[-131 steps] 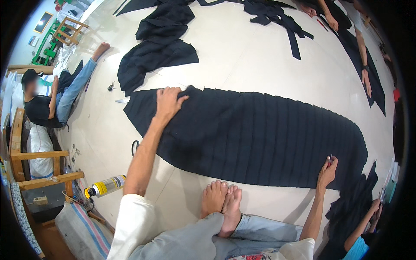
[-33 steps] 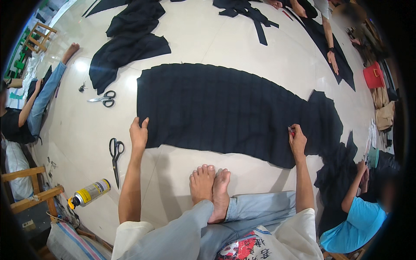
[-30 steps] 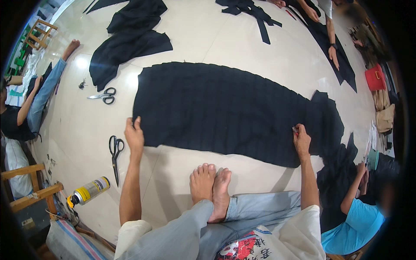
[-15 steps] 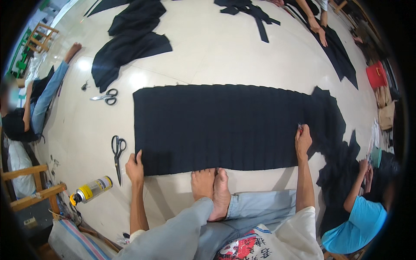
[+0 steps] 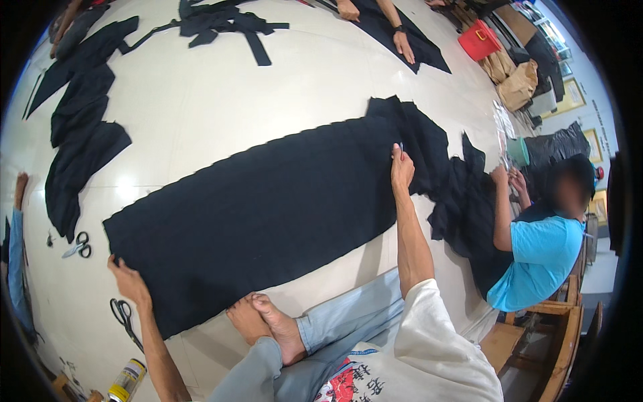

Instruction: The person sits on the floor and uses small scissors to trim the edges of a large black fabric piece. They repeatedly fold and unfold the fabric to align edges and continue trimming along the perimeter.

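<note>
A long black pleated cloth (image 5: 254,221) lies spread on the floor before my bare feet, running from lower left to upper right. At its left edge, my left hand (image 5: 130,283) is closed, with thumb and fingertips at the cloth's border. My right hand (image 5: 402,169) rests at the cloth's right part, fingers closed round a small thin thing with a reddish tint, mostly hidden by the fingers. Beyond it, the black cloth bunches into loose folds (image 5: 422,137). Black-handled scissors (image 5: 122,316) lie beside my left forearm, partly behind it.
Smaller scissors (image 5: 79,246) lie farther left, near black cloth pieces (image 5: 80,147). A yellow-labelled can (image 5: 127,380) stands at lower left. At right sits a person in a blue shirt (image 5: 542,258) beside dark cloth. Another person's hands (image 5: 402,47) press cloth at the far side, near a red bucket (image 5: 479,40).
The view has turned to the right, so the cloth now slants. My left hand has moved up along the cloth's left edge, away from the near corner. My right hand keeps its closed grip.
</note>
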Motion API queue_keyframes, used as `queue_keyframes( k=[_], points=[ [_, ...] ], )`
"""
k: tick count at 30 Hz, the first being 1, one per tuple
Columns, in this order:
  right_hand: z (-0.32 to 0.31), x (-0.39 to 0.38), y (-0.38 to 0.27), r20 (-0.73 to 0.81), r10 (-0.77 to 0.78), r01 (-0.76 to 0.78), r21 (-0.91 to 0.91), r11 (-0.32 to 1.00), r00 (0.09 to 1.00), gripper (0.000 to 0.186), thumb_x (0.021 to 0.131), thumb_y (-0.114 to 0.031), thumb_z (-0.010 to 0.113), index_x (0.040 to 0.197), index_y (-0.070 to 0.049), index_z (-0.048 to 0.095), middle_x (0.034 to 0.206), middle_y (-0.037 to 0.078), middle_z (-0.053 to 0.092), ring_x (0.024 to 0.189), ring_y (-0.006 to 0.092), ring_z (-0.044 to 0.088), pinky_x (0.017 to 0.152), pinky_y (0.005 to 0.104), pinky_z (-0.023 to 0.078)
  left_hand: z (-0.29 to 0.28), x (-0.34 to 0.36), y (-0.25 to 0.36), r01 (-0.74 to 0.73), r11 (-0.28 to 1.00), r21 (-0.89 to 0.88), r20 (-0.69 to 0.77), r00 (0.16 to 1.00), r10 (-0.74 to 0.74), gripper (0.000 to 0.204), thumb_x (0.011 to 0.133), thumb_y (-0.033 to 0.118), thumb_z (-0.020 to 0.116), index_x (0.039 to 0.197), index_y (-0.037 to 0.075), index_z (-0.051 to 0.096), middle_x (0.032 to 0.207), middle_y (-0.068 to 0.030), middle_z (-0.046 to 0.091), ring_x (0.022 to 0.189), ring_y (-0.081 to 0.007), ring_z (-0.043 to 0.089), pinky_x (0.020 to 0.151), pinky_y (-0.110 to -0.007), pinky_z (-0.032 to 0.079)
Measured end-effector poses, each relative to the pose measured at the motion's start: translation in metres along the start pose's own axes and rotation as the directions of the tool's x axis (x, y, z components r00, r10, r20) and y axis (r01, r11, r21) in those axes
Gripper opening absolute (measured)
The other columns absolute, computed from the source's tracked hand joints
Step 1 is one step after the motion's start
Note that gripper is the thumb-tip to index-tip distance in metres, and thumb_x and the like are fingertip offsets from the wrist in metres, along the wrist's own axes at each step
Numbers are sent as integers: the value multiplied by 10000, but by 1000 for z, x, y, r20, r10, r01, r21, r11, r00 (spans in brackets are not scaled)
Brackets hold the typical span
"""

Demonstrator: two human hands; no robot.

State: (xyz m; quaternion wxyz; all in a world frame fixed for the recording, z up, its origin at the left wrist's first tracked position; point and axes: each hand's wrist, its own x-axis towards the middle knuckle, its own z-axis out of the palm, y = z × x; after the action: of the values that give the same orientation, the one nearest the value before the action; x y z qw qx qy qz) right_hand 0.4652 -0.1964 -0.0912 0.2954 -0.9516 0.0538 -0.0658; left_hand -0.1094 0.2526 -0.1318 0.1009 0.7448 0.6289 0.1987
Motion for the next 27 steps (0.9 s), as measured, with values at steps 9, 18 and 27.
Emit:
queue_keyframes(
  k=[9,18,27],
  points=[
    [-18,15,15,156,-333,357,-164,919,930,536,839,-528,700,1033,-34,628,893,155,689,879,329,673,769,418,507,-15,75,-72,-105,948,300,113,991,74,421,948,-31,421,1354,84,412,1313,-154,587,1162,-351,594,945,-412,469],
    [-5,86,62,12,-512,495,-271,825,859,436,862,-488,692,967,-81,576,766,102,660,724,339,664,647,437,517,-4,81,-80,77,903,423,-17,997,-77,443,910,-54,439,1339,54,417,1302,-169,578,1144,-370,588,974,-433,445],
    [11,98,10,47,-383,378,-299,876,923,452,940,-518,574,920,-66,564,785,157,648,782,398,644,686,458,482,8,69,-94,-134,967,217,-142,976,167,335,1013,172,349,1280,38,500,1147,-179,642,1048,-351,619,896,-412,458]
  ],
)
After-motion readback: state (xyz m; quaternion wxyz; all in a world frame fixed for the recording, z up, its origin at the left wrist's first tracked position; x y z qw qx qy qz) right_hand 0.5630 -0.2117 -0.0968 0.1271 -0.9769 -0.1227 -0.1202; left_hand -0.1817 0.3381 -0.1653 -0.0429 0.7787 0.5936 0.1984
